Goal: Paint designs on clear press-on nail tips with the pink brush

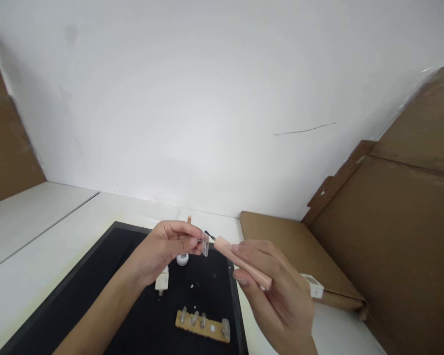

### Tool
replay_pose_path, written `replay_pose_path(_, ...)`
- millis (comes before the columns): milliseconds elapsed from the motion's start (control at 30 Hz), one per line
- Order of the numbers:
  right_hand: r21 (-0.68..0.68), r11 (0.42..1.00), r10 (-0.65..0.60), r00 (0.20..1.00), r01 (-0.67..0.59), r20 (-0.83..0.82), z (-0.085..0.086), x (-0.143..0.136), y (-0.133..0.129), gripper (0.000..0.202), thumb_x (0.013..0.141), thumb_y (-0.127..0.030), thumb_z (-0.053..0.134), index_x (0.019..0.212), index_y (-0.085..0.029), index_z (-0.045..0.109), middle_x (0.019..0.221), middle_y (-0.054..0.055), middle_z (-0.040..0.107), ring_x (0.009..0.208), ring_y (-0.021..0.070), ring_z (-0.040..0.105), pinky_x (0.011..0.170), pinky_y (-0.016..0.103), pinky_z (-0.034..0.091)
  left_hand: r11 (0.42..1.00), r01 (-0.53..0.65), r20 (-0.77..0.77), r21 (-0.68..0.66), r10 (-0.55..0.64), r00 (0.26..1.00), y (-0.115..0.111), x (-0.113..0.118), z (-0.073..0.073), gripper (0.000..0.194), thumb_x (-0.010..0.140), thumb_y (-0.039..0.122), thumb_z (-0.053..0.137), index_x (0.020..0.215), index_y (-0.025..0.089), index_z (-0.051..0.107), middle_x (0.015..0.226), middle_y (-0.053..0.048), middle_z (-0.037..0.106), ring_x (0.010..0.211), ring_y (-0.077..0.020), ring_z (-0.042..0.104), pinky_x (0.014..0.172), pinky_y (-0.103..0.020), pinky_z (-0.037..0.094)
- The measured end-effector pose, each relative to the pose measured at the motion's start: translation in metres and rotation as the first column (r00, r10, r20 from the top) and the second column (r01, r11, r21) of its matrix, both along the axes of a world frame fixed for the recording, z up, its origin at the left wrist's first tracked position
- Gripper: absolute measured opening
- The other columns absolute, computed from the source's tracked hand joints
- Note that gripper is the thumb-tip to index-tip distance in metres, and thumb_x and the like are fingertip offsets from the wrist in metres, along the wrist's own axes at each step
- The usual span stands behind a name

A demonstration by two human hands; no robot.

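My left hand point(166, 249) pinches the small stem behind a clear false nail tip point(205, 245), its broad face turned to the right. In my right hand point(277, 286) is a nail polish brush point(244, 264) with a pale pink handle. The brush's dark bristles point up and left, close to the nail tip's upper edge; whether they touch it I cannot tell. Below both hands lies a tan nail stand point(218, 332) carrying several clear nail tips.
A black mat point(133, 305) covers part of the white table. Under my left hand stand a small white round pot point(182, 260) and a cream block point(162, 281). At the right are a flat cardboard box point(281, 236) and a small white container point(313, 286).
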State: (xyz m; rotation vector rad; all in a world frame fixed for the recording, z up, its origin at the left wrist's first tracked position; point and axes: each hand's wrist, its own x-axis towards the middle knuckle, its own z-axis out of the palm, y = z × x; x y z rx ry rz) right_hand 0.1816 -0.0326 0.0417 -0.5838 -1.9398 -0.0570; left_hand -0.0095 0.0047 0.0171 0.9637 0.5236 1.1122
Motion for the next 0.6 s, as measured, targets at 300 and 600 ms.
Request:
replay_pose_path(300, -0.059, 0.988, 0.147, 0.988, -0.145, 0.037, 0.0088, -0.0002, -0.0014, 0.010, 0.089, -0.014, 0.054, 0.094, -0.019, 0.061, 0.065, 0.000, 0.062, 0.057, 0.0133, 0.059, 0.050, 0.025, 0.048, 0.999, -0.042, 0.012, -0.007, 0.042, 0.999, 0.0036, -0.0023, 0.0033, 0.015, 0.063, 0.026, 0.086, 0.070, 0.015, 0.078, 0.075, -0.003, 0.073, 0.063, -0.0104, 0.064, 0.066, -0.022, 0.051)
replay_pose_path(600, -0.008, 1.000, 0.017, 1.000, -0.017, 0.017, 0.0013, 0.0017, -0.0013, 0.023, 0.093, -0.018, 0.052, 0.114, -0.023, 0.061, 0.081, 0.005, 0.064, 0.068, 0.0159, 0.061, 0.053, 0.026, 0.048, 1.000, 0.011, 0.003, 0.026, -0.011, 1.000, 0.0028, -0.0019, -0.0020, 0.012, 0.067, 0.026, 0.084, 0.070, 0.016, 0.077, 0.071, -0.002, 0.073, 0.064, -0.0112, 0.065, 0.067, -0.022, 0.049)
